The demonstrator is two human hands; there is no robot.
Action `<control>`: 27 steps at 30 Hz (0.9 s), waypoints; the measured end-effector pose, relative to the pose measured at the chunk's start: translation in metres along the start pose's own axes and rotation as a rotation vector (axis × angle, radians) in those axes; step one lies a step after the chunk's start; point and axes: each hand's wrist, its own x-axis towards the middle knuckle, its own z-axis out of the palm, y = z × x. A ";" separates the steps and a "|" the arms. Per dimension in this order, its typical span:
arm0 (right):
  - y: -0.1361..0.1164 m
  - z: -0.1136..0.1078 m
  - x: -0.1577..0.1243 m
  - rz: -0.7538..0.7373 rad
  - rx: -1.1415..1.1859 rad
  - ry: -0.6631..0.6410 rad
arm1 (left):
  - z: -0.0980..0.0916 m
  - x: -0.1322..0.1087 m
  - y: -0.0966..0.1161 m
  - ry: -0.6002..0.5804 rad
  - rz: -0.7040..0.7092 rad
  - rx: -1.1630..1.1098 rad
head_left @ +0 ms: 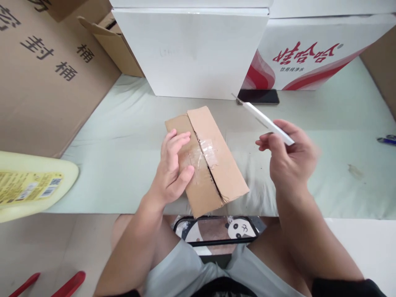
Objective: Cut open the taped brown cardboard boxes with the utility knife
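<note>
Far left of the small cardboard box [222, 165], a yellow jug [31, 187] lies on its side by a large brown carton [46, 82]. The left hand [173, 165] rests flat on the small box's left flap with its grip released and fingers spread, apparently to pin the box to the cloth-covered surface [123, 165]. The box sits at the middle near edge of the surface. Its flaps are shut under clear tape [204, 150], so its contents are hidden. Behind it stands a closed white box [192, 53], with a phone [258, 96] at its foot. Right of the small box, the right hand [291, 159] has its grip clenched on a white utility knife [266, 121], held above the surface with the blade tip angled away from the body. Far right lies a pen [386, 140].
</note>
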 end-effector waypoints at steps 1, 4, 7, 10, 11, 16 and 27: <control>-0.004 -0.002 -0.003 -0.051 -0.023 0.040 | 0.001 0.000 0.001 0.008 0.003 0.006; -0.021 -0.010 -0.014 -0.198 -0.059 0.079 | 0.006 0.000 0.004 0.029 -0.015 0.030; -0.035 -0.017 -0.022 -0.309 -0.087 0.006 | 0.010 -0.002 0.007 0.042 -0.049 0.025; -0.044 -0.019 -0.025 -0.419 -0.120 -0.122 | 0.013 -0.004 0.009 0.066 -0.080 0.014; -0.046 -0.019 -0.025 -0.450 -0.123 -0.159 | 0.014 -0.005 0.010 0.069 -0.088 0.014; -0.050 -0.016 -0.025 -0.509 -0.157 -0.241 | 0.015 -0.005 0.010 0.057 -0.103 0.018; -0.051 -0.012 -0.028 -0.550 -0.121 -0.289 | 0.013 -0.003 0.010 0.051 -0.096 0.042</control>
